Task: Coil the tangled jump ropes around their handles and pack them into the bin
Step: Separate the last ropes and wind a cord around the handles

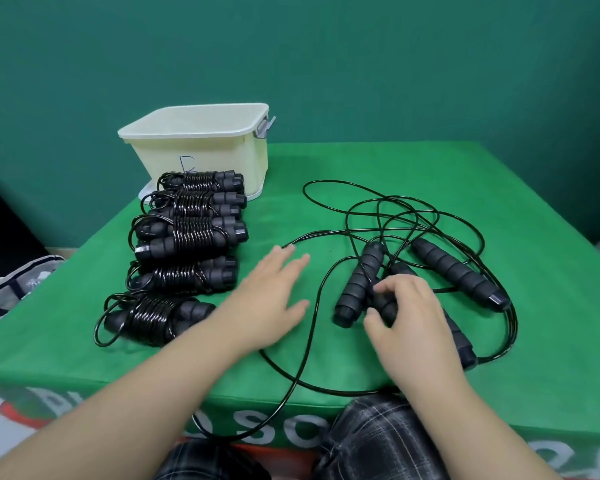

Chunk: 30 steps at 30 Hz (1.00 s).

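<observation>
Right of the cream bin, loose jump-rope handles lie with long axes running toward and away from the person amid tangled cord. The right hand curls its fingers around one handle; the left hand rests flat, fingers straight. Coiled ropes line up before the bin on the green worktop, backed by a teal wall.

My right hand covers the middle of one handle, so its full length is hidden. The bin shows no floor from here; its lower front sits behind the coiled ropes. Loose cord drops past the tabletop edge, its end unseen.
</observation>
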Each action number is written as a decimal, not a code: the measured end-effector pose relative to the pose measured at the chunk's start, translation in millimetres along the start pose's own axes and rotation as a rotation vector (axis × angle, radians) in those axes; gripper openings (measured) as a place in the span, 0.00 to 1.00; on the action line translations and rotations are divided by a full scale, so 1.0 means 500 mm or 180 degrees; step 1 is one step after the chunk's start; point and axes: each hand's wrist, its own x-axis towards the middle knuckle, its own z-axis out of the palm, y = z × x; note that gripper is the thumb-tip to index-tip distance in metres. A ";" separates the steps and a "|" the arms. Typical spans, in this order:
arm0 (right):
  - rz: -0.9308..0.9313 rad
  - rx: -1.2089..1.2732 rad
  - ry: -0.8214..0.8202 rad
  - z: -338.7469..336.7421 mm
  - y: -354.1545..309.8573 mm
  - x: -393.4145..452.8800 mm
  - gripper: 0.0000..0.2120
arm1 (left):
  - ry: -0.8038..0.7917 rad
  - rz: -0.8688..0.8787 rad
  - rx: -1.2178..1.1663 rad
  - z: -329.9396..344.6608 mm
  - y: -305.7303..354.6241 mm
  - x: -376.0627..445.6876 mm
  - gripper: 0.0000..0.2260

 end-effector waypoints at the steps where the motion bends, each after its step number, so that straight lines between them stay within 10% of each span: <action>1: 0.0103 -0.0102 0.0117 -0.002 0.012 0.002 0.13 | -0.0053 0.0106 -0.0182 0.011 0.019 0.000 0.30; 6: 0.0684 -0.1454 -0.0297 -0.021 0.050 0.006 0.35 | -0.0191 -0.0032 -0.0374 0.082 0.068 0.012 0.29; 17: 0.0487 -0.0713 0.0513 -0.021 0.061 -0.003 0.19 | 0.0364 -0.0136 -0.0251 0.131 0.071 -0.013 0.29; 20: -0.0111 -0.0135 0.0711 -0.020 0.045 -0.013 0.27 | 0.0582 -0.0045 -0.1060 0.124 0.070 -0.020 0.33; 25: -0.0553 0.0520 -0.0585 -0.021 0.019 -0.026 0.46 | 0.0876 -0.0749 -0.4525 0.046 0.146 -0.045 0.21; 30: -0.0862 0.0187 -0.0652 -0.019 0.020 -0.024 0.34 | 0.1180 -0.0484 -0.4512 -0.011 0.139 -0.049 0.08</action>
